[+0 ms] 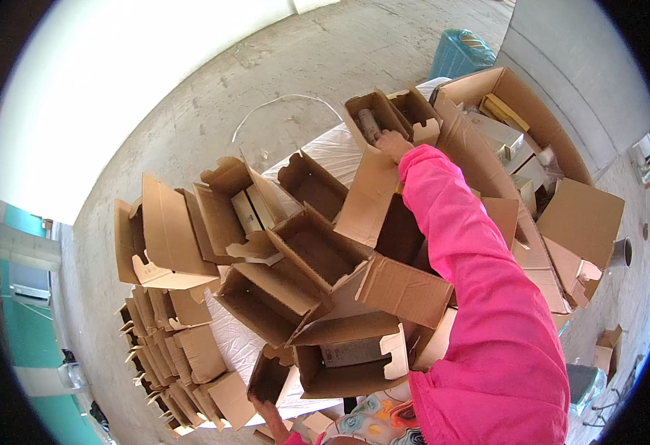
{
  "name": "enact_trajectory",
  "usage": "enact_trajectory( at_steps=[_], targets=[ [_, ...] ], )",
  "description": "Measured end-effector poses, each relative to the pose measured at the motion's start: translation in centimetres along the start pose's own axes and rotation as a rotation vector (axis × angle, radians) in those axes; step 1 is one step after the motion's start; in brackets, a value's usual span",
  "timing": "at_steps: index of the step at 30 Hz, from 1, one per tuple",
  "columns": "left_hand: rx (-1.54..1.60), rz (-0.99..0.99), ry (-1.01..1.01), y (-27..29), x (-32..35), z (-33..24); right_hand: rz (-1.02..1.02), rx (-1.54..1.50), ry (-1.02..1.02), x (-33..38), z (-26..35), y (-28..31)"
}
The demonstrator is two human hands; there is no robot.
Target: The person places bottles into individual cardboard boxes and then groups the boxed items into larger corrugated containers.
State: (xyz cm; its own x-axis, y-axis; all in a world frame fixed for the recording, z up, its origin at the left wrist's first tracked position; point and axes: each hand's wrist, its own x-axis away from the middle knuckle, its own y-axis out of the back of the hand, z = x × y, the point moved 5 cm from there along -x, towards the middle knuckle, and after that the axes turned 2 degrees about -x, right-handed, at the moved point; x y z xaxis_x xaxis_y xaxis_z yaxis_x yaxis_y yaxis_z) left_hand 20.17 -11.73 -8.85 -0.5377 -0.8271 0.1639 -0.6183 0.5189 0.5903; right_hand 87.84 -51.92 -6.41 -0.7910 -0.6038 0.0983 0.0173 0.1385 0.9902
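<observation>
Grey cylinder [369,123] is contained in far carton [354,122], right hand [392,145] positioned at its near end. Small carton [268,378] is touched by left hand [267,411]. Finger closure cannot be told for either.

There are at least nine small open cardboard boxes [173,230], one cylindrical item [369,123], one large carton [547,119], one blue-wrapped bundle [453,57], one yellow piece [504,111] and one curved white strip [295,96].

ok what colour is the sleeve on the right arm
The sleeve is bright pink, seen best in the head view.
</observation>
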Motion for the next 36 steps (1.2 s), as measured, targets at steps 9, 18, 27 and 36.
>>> enact_trajectory(
  at_steps=[9, 18, 27, 36],
  targets=[
    [-0.109, 0.086, -0.034, -0.2, -0.9, 0.0, 0.036, -0.893, -0.303, 1.0, -1.1, -3.4],
    [-0.195, 0.039, -0.072, 0.1, -1.0, -2.2, -0.325, -0.482, -0.508, -4.4, -8.8, -13.3],
    [-0.323, -0.11, 0.052, 0.3, 1.6, -0.8, -1.063, -1.022, -0.759, 4.6, -12.3, -4.8],
    [-0.076, -0.057, -0.019, -0.1, -0.7, 0.8, 0.182, -1.53, -0.625, -3.9, -3.1, -1.0]
  ],
)
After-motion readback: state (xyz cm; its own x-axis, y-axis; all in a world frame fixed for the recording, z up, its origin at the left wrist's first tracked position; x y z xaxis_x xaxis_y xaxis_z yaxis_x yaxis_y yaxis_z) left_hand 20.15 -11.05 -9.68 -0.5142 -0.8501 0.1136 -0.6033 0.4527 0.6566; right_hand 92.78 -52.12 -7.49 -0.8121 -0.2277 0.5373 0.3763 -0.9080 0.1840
